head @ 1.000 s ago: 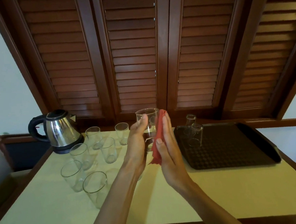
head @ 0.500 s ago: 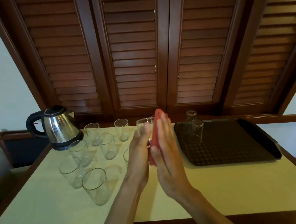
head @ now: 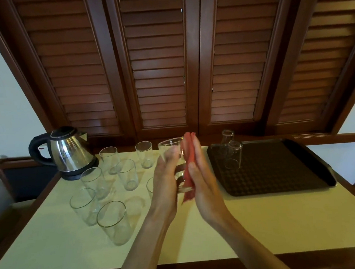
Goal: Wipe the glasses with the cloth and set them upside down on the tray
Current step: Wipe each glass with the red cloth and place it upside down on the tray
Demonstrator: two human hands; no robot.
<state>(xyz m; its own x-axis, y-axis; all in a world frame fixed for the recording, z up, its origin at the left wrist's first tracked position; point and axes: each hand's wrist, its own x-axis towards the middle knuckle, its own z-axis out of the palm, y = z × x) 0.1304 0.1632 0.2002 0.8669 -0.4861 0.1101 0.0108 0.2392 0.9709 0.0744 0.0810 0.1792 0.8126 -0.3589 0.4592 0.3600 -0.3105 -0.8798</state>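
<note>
The glass [head: 170, 149] had come lower than a second ago, over the table [head: 262, 223] beside the tray [head: 280, 169], the left hand [head: 165, 181] gripping it with curled fingers, the right hand [head: 202, 178] pressing the cloth [head: 189, 148] to its side with straight fingers.

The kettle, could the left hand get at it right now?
Probably not easily: the left hand grips a glass, and a cluster of upright glasses stands between it and the kettle.

Left hand [head: 165, 183] grips glass [head: 170, 147] — right hand [head: 203, 185] presses cloth [head: 189, 148].
</note>
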